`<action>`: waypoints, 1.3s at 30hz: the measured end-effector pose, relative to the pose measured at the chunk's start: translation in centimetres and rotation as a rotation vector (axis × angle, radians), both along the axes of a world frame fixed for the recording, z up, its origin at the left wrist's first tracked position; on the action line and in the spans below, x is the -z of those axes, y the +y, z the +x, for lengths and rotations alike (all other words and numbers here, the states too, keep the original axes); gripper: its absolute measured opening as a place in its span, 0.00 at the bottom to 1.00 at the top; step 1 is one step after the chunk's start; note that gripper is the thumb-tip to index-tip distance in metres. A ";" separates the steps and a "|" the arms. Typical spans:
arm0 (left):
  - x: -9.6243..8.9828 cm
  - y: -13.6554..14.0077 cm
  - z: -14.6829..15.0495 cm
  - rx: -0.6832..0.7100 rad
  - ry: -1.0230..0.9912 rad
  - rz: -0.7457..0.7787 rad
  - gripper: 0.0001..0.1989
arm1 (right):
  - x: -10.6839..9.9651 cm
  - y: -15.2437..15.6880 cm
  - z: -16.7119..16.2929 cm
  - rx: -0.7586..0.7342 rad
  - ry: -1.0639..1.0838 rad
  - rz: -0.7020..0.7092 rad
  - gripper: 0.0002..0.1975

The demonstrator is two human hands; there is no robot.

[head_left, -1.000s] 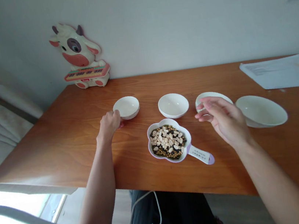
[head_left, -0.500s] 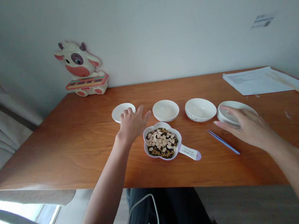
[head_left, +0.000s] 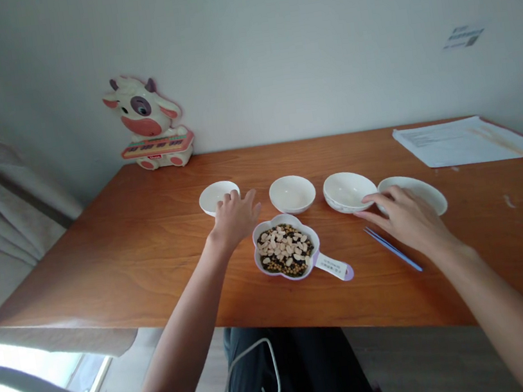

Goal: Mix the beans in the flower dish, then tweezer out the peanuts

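I have both hands low over the bench [head_left: 153,256], well apart from each other, with 12 o'clock toward the wall. The left hand [head_left: 236,218] is spread and grasps nothing I can see. The leftmost bowl [head_left: 213,197] lies at its 11 o'clock, its near-right rim partly behind the fingers; whether they touch, I can't tell.

On my right hand [head_left: 403,215], thumb and index finger are parted at the near-right side of the third bowl [head_left: 347,189], which lies at that hand's 10 o'clock. I can't make out whether they press on it. The fourth bowl [head_left: 424,194] lies at 12 o'clock, partly covered by the same hand.

Between the hands, at the left one's 4 o'clock, I have the flower-shaped dish [head_left: 284,219], filled with pale nut pieces [head_left: 284,245] over small grains, its handle [head_left: 332,266] pointing to 4. The second bowl [head_left: 291,193] is at the dish's 12, the slim blue sticks [head_left: 393,249] near its 3.
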State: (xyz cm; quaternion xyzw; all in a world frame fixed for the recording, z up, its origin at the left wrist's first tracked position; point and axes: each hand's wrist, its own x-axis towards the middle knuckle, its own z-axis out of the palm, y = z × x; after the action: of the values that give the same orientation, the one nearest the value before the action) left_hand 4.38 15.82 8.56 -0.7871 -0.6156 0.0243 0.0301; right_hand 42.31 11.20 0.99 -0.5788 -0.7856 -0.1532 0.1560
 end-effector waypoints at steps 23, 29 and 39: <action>0.2 0.0 -0.5 0.092 0.051 0.013 0.24 | -0.6 2.1 -5.0 -0.065 -0.004 0.013 0.25; 0.2 -0.4 -1.2 0.092 0.021 0.005 0.23 | -0.6 2.7 -7.0 -0.055 0.009 0.003 0.25; 0.4 -1.0 -2.4 0.099 0.009 0.009 0.20 | -1.0 2.1 -10.0 -0.030 0.014 0.005 0.25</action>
State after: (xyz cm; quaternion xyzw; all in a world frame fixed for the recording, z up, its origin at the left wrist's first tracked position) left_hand 1.96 14.81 8.15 -0.8163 -0.5759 0.0234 0.0376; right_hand 32.26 13.35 2.03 -0.5677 -0.7927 -0.1488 0.1651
